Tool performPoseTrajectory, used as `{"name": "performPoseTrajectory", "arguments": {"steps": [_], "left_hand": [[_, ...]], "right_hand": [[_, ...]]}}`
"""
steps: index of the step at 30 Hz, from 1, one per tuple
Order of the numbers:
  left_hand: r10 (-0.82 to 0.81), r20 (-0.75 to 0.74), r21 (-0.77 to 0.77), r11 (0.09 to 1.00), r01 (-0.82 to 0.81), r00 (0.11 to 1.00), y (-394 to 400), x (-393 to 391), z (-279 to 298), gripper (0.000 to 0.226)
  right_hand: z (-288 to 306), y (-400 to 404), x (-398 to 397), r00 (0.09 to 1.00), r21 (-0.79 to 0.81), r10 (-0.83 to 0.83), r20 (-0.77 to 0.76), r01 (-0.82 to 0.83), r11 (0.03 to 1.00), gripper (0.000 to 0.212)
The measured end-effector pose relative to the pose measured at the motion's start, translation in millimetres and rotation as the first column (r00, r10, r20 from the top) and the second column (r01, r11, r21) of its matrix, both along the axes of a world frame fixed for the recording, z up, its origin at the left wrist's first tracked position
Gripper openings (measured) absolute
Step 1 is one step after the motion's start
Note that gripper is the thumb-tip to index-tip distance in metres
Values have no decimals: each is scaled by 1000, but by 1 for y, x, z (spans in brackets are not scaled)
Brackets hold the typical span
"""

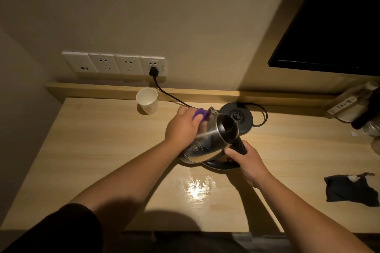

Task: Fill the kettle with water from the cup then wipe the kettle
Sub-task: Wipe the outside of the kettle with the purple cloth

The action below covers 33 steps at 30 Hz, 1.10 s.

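A steel kettle [207, 141] with a black lid leans tilted away from me near the middle of the wooden table [102, 150], its black bottom resting on the table. My right hand [249, 162] grips its black handle. My left hand [183, 125] presses a purple cloth [201, 114] against the kettle's upper left side. A white paper cup [147, 101] stands upright at the back left, apart from both hands.
The kettle's round black base [236, 118] sits behind the kettle, its cord running to a wall socket [153, 68]. A puddle of water [197, 186] lies in front of the kettle. A dark cloth pouch [351, 190] lies at right; bottles and clutter fill the far right corner.
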<state>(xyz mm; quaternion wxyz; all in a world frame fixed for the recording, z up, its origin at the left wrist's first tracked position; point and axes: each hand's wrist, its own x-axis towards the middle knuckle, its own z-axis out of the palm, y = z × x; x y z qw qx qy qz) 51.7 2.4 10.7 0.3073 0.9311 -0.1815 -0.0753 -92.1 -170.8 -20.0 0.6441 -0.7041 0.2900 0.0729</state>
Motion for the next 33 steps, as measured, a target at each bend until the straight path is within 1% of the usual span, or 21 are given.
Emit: {"name": "performPoseTrajectory", "arguments": {"steps": [2, 4, 6, 9, 11, 13, 15, 17, 19, 21, 23, 25, 27, 28, 30, 32, 33], "left_hand": [[-33, 78, -52, 998, 37, 996, -9, -15, 8, 31], [-69, 142, -47, 996, 76, 987, -14, -24, 9, 31], [-85, 157, -39, 995, 92, 984, -14, -24, 7, 31], [-43, 71, -51, 998, 47, 997, -8, -9, 1, 30], [1, -49, -16, 1000, -2, 999, 0, 12, -6, 31], [15, -178, 32, 999, -10, 984, 13, 31, -16, 30], [22, -230, 46, 999, -12, 973, 24, 36, -25, 29], [59, -182, 9, 998, -59, 981, 28, 25, -28, 30], [100, -106, -77, 991, -109, 989, 23, 5, -24, 31], [96, -21, -142, 985, -98, 995, 13, -19, -15, 29], [47, 155, -132, 991, -27, 987, 1, -42, -9, 25], [-6, 340, -75, 997, 34, 940, -7, -56, -10, 24], [-82, 447, -16, 995, 100, 891, -6, -57, -16, 28], [-110, 476, 6, 993, 122, 873, -3, -55, -20, 28], [-97, 462, 26, 995, 96, 881, 7, -47, -29, 25], [0, 365, 26, 1000, -10, 931, 21, -38, -39, 22], [51, 300, 41, 997, -66, 953, 28, -33, -44, 25]], "right_hand": [[-1, 0, 1, 1000, -2, 4, -3, -4, 1000, 28], [-1, 0, 1, 1000, 3, 6, -3, -6, 1000, 29], [-1, -1, 1, 1000, -3, 13, -15, -13, 1000, 31], [-1, -2, 1, 999, -9, 23, -29, -23, 1000, 32], [-1, -1, 1, 999, -25, 34, -36, -35, 999, 32], [1, -1, 2, 997, -63, 63, -39, -66, 996, 32], [3, 1, 4, 996, -99, 86, -36, -89, 991, 31], [4, 1, 4, 995, -113, 91, -37, -94, 989, 32], [3, 0, 3, 997, -112, 71, -40, -75, 991, 33], [2, 1, 4, 998, -100, 45, -39, -49, 994, 33], [3, 3, 6, 999, -101, 34, -34, -37, 994, 32], [4, 6, 9, 999, -102, 27, -30, -30, 994, 30], [4, 8, 8, 999, -97, 21, -26, -23, 995, 29], [5, 8, 8, 1000, -92, 18, -26, -20, 996, 28], [6, 9, 7, 1000, -59, -7, -26, 5, 998, 25], [8, 11, 6, 999, -24, -42, -23, 41, 999, 23], [9, 11, 7, 999, -16, -49, -20, 48, 999, 22]]}}
